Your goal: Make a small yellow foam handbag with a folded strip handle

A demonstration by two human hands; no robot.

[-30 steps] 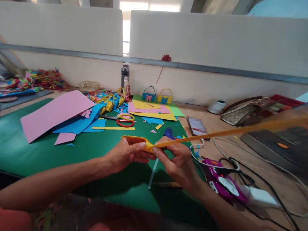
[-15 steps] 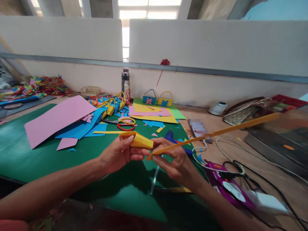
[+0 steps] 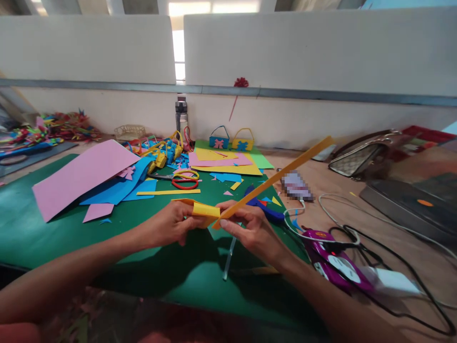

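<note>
My left hand (image 3: 174,223) is closed on a small folded yellow foam piece (image 3: 206,211), shaped like a little bag body. Pinched in my right hand (image 3: 252,226) is the lower end of a long yellow strip (image 3: 276,178), which slants up to the right. That end meets the right edge of the folded piece; whether it is stuck there I cannot tell. Below my right hand a clear glue stick (image 3: 229,259) juts out, and behind it lies a blue glue gun (image 3: 273,214). Another yellow strip (image 3: 167,192) rests on the green mat (image 3: 143,262) beyond my left hand.
Red-and-yellow-handled scissors (image 3: 185,179), a pink sheet (image 3: 85,176) and blue sheets (image 3: 117,188) lie ahead. Two small finished bags (image 3: 219,142) stand at the back. A purple power strip (image 3: 330,259), cables and a phone (image 3: 296,185) are on the right.
My left hand has turned the folded piece, so it now lies more level. The long strip in my right hand has swung up more steeply. The view has shifted slightly.
</note>
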